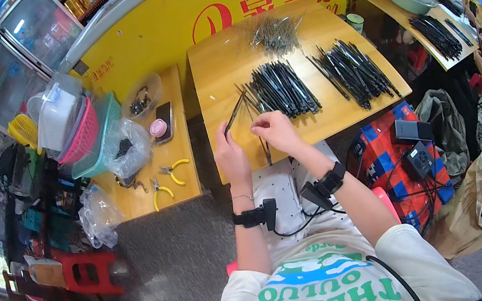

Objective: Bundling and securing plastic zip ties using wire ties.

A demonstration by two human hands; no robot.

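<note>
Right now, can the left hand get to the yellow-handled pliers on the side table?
Probably yes: the yellow-handled pliers lie uncovered near the side table edge, just left of the left hand, though it is holding a dark rod.

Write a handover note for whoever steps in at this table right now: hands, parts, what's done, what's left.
Left hand: pinching a thin black rod that angles up over the wooden table.
Right hand: fingers closed on a small part I cannot make out, above another black rod lying at the table's front edge.
Parts: two heaps of black rods, a middle heap and a right heap; a tangle of thin wire pieces at the back.
Yellow-handled pliers lie on the side table to the left.
Done or left: the heaps cannot be told apart as finished or unfinished.
</note>
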